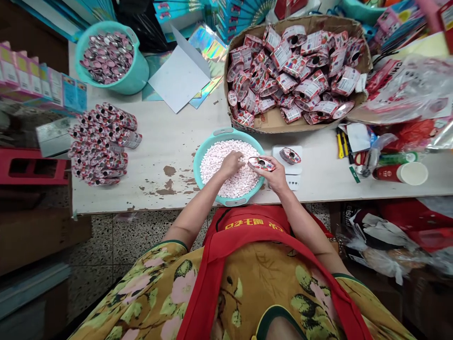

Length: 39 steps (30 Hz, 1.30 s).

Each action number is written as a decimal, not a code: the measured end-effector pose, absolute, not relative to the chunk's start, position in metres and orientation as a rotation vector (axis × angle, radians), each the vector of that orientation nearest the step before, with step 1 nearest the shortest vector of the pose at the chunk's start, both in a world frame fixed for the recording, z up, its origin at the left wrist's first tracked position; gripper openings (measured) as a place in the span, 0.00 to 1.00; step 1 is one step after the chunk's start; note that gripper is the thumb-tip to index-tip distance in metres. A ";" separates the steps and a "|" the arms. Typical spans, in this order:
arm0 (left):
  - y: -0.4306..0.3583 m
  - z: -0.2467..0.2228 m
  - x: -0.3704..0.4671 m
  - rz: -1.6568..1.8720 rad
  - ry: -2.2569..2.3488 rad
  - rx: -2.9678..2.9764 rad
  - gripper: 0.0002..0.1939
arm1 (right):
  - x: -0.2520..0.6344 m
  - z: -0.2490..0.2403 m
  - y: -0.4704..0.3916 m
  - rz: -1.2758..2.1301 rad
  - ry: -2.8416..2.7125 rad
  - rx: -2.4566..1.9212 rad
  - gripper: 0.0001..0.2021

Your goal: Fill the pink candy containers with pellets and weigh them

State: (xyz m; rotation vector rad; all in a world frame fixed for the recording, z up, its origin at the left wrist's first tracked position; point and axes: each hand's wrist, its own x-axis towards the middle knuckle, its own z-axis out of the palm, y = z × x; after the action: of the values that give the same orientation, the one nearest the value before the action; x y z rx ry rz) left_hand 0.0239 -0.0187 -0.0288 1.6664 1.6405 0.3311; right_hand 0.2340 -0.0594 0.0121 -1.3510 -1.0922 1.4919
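My right hand (276, 174) grips a small oval printed box (261, 163) with a dark hole in its upturned side, over the right rim of a turquoise basin (197, 166). Small pale pink candies (240, 186) fill the basin. Above them my left hand (231, 164) is closed, its fingers curled towards the box; what they hold is hidden. Just right of the basin, another printed box (290, 155) lies on a small white scale (296, 168).
A cardboard carton (265, 120) of similar boxes stands behind the basin. Stacked boxes (102, 144) are at left, below a turquoise bucket (141, 71) of shiny round pieces. Cutters (342, 144) and a red paper cup (389, 173) lie right. The table's front edge (141, 210) is near me.
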 end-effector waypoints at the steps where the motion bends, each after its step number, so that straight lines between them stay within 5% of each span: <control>1: -0.020 -0.031 0.025 0.333 1.647 1.682 0.08 | 0.239 0.012 -0.062 1.481 -1.077 -1.362 0.31; 5: -0.023 -0.028 0.014 0.573 1.633 1.310 0.03 | 0.263 0.012 -0.072 1.425 -0.992 -1.434 0.31; 12: -0.024 -0.007 0.000 0.916 1.385 0.382 0.10 | 0.326 0.014 -0.094 1.169 -0.777 -1.568 0.30; 21: 0.031 0.007 0.149 0.489 1.206 1.162 0.03 | 0.388 -0.010 -0.121 0.935 -0.511 -1.664 0.30; 29: 0.053 -0.012 0.223 0.035 1.205 2.014 0.12 | 0.414 -0.020 -0.139 0.883 -0.325 -1.677 0.31; 39: 0.054 -0.019 0.226 0.169 1.193 1.983 0.14 | 0.419 -0.021 -0.131 0.850 -0.305 -1.680 0.30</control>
State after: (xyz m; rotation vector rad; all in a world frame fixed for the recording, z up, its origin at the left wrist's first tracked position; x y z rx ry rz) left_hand 0.2258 0.0542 -0.0189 1.9831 1.1931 0.1687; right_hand 0.4185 -0.1314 -0.0211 -1.6803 -0.3047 0.8500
